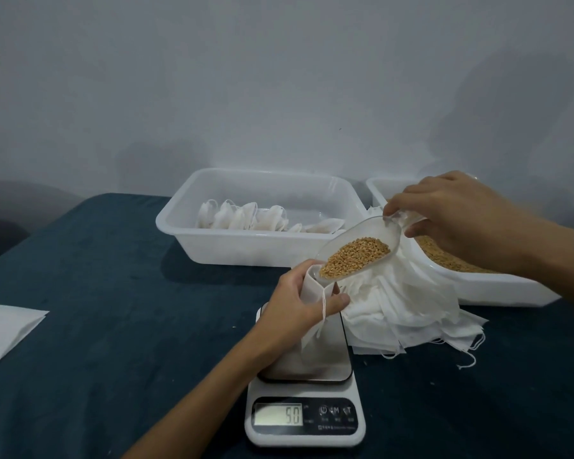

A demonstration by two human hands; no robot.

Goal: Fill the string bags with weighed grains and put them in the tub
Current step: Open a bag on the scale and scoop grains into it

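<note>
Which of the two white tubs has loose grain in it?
The right tub, partly behind the right hand. The middle tub holds only filled bags.

the scale [305, 422] has a smooth white plastic body and a brushed, dully shining metal plate. behind it, the tub [262, 246] is smooth, semi-glossy white plastic; the scoop [362, 250] above is clear glossy plastic. right of the scale lie thin matt white cloth bags [405, 303]; under it, a dark matt velvety tablecloth [113, 293].

Bare cloth [113, 293] (left of scale [305, 402])
</note>
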